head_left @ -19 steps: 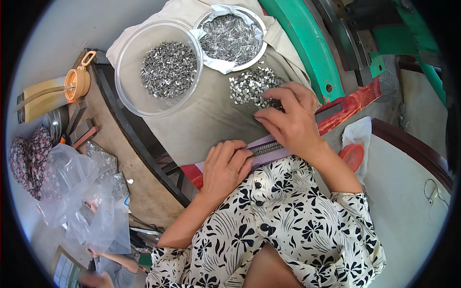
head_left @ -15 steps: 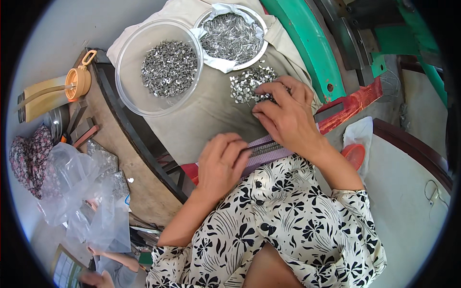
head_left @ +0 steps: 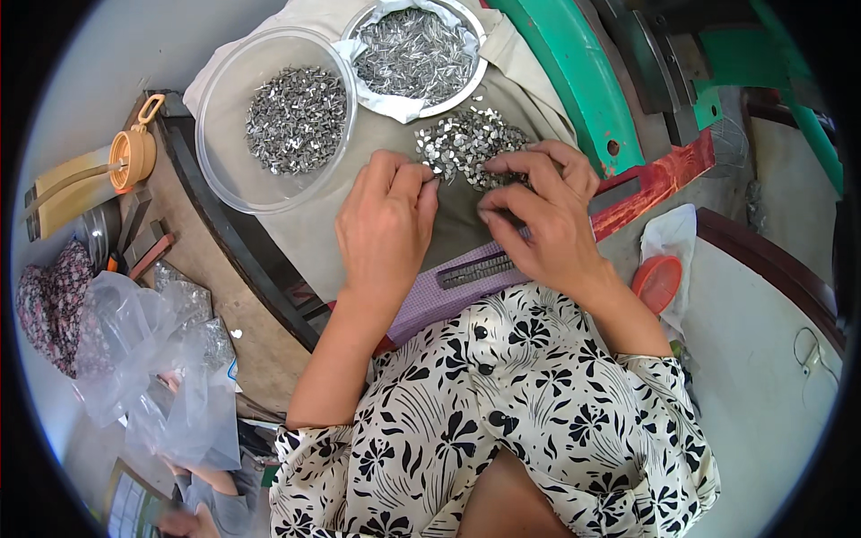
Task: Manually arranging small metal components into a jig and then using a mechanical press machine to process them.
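The cloth-covered tabletop (head_left: pixel 309 251) is stretching out at the person's twelve o'clock, a green machine frame (head_left: pixel 583 99) is standing at one, and clear plastic bags (head_left: pixel 148 359) are slumping at nine. Straight ahead, a heap of small metal pieces (head_left: pixel 466 148) is lying loose on the cloth, flat silvery faces glinting among darker bits. At its seven o'clock edge the left hand (head_left: pixel 386 224) is holding its fingers nearly together; at four, the right hand (head_left: pixel 547 202) is curling its fingers, thumb slightly apart. I can't tell what either is gripping.

The metal pieces (head_left: pixel 466 143) are silver, the strip (head_left: pixel 421 303) purple, the shirt (head_left: pixel 547 403) black-flowered cream.
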Tool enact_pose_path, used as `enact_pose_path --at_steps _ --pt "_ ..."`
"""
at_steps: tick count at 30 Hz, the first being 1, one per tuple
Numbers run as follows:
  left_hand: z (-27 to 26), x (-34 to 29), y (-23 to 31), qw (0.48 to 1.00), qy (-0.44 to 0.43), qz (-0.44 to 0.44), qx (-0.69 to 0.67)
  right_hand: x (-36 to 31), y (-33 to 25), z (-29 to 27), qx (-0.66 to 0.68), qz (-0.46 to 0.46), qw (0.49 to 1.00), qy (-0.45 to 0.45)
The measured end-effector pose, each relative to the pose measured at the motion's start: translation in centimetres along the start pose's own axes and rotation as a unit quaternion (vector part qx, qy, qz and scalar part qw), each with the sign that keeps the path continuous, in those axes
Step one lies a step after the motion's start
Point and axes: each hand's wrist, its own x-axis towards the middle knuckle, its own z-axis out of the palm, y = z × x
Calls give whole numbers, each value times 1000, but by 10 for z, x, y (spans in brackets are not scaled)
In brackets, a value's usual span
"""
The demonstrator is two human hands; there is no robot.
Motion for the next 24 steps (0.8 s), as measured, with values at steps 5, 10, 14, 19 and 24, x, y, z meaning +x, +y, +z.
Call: enact_pose_path --at_steps 5,10,14,19,24 --pt "-3 -4 0 999 -7 4 -44 -18 -4 -15 52 -33 997 -48" --pt "-13 -15 4 999 -21 38 17 -41 -4 -11 39 -43 994 -93" --pt "-11 -20 3 996 -49 65 44 -48 -7 -2 11 -55 996 -71" --pt "-8 -20 0 998 -49 34 -25 -43 -8 -8 14 -45 996 -78" --pt "-7 -20 0 996 -35 -11 -81 -18 3 -12 -31 -31 999 1"
